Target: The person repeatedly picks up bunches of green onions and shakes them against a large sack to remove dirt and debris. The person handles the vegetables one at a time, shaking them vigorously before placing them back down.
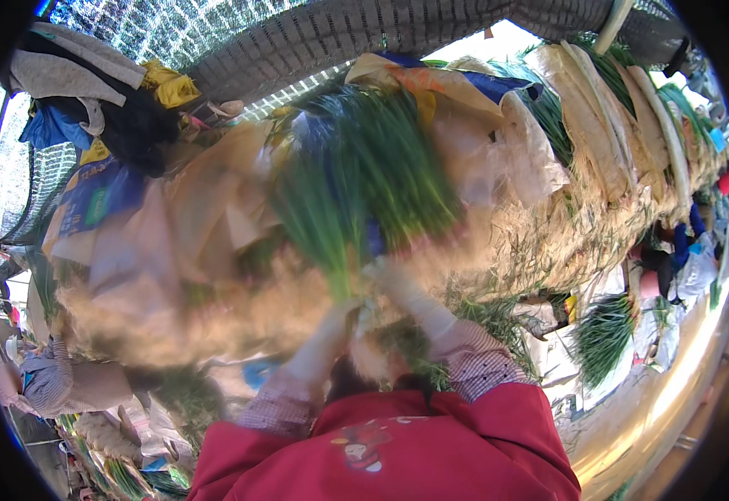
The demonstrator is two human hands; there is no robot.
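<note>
A bunch of green onions (324, 232) stands upright before me, leaves pointing away and pale roots (367, 357) hanging towards my apron (389, 457). Around its lower stalks my left hand (347, 308) is closed; it is blurred and seems to wear a pale glove. My right hand (382, 272) is just right of the same stalks, also blurred, so its fingers and any grip cannot be made out. Behind the held bunch, a thicker layer of green onions (396, 169) lies on the heap, its reddish stalk ends towards me.
A long heap of onions with matted roots (540, 244) runs across in front, partly covered by sacks (214, 188). Clothing (70, 69) hangs at the upper left. Another person (57, 382) sits at the left. Cut bunches (605, 338) lie on sheets at the right.
</note>
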